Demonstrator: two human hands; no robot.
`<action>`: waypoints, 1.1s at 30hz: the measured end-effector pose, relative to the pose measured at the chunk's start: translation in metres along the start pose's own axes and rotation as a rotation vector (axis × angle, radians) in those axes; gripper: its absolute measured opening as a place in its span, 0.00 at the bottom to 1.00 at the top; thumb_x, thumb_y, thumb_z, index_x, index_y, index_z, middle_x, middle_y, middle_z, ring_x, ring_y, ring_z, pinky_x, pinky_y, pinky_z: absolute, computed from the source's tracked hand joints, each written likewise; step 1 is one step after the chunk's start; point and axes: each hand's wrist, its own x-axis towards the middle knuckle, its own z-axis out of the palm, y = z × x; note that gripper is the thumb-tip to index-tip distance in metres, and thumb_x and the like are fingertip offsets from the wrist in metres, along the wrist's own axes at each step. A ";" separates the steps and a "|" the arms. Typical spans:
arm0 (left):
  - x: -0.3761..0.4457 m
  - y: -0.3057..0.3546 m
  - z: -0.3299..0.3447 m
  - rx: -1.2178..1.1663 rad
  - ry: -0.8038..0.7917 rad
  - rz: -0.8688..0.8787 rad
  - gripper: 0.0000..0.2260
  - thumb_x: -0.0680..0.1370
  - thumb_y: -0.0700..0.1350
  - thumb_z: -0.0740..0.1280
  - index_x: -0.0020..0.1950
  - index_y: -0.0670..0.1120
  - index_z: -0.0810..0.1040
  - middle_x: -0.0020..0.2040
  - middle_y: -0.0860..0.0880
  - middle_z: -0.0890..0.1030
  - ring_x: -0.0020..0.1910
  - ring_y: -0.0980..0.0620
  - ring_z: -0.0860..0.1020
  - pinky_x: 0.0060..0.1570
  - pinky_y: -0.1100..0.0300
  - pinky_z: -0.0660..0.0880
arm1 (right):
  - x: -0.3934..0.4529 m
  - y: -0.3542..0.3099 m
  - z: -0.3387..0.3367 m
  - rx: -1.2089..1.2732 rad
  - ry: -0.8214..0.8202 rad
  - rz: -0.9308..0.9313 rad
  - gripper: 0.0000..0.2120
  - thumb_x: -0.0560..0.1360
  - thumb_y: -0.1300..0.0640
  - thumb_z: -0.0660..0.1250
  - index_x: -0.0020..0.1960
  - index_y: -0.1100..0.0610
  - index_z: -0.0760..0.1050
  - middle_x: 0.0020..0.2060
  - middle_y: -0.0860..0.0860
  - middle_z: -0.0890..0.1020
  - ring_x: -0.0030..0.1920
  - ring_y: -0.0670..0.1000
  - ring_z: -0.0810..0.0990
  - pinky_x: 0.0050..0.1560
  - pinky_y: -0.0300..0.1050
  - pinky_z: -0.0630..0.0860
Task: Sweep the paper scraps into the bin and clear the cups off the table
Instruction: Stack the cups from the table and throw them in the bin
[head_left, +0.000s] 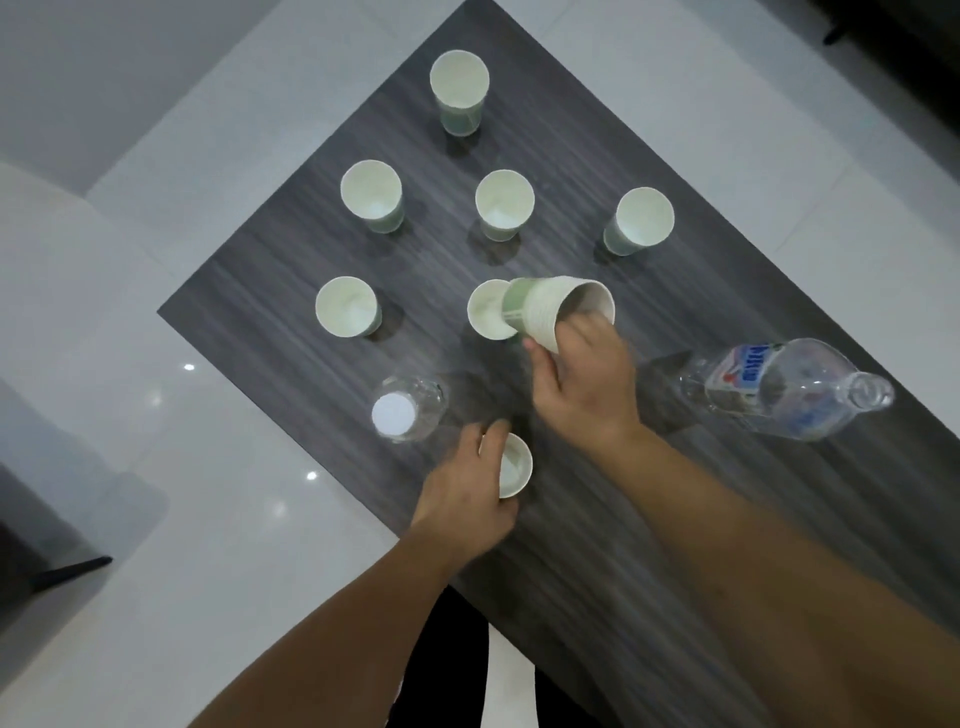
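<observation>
Several white-and-green paper cups stand upright on a dark wood-grain table (597, 519). My right hand (582, 384) grips a tilted stack of nested cups (556, 312), its base lowered into an upright cup (485, 312) near the table's middle. My left hand (467, 483) is closed around a single cup (514, 467) near the front edge. Other cups stand at the far end (459, 88), the left (372, 195), the centre (504, 202), the right (641, 218) and the near left (345, 306). No paper scraps or bin are in view.
A capped clear bottle (402, 410) stands just left of my left hand. An open clear plastic bottle (784, 387) with a blue label stands at the right. White tiled floor (182, 415) surrounds the table; a pale chair (47, 270) is at the left.
</observation>
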 end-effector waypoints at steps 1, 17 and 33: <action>-0.008 -0.007 -0.002 0.022 -0.014 0.004 0.35 0.67 0.50 0.70 0.71 0.55 0.57 0.62 0.51 0.67 0.53 0.44 0.76 0.46 0.50 0.77 | 0.009 -0.010 0.005 0.019 -0.035 -0.061 0.05 0.73 0.60 0.70 0.42 0.62 0.76 0.37 0.55 0.79 0.42 0.55 0.74 0.39 0.42 0.64; -0.052 -0.102 -0.101 0.022 0.400 -0.382 0.31 0.66 0.50 0.75 0.65 0.53 0.63 0.57 0.48 0.72 0.50 0.45 0.75 0.41 0.55 0.74 | -0.024 -0.025 0.045 -0.252 -0.682 0.257 0.14 0.76 0.62 0.66 0.60 0.64 0.76 0.60 0.59 0.78 0.62 0.61 0.75 0.52 0.52 0.76; 0.104 -0.102 -0.167 0.026 0.130 -0.153 0.34 0.68 0.47 0.77 0.69 0.52 0.63 0.64 0.49 0.67 0.54 0.43 0.76 0.48 0.49 0.77 | 0.112 -0.044 0.004 -0.090 0.002 0.285 0.12 0.76 0.60 0.67 0.58 0.62 0.75 0.51 0.56 0.80 0.51 0.53 0.75 0.47 0.44 0.73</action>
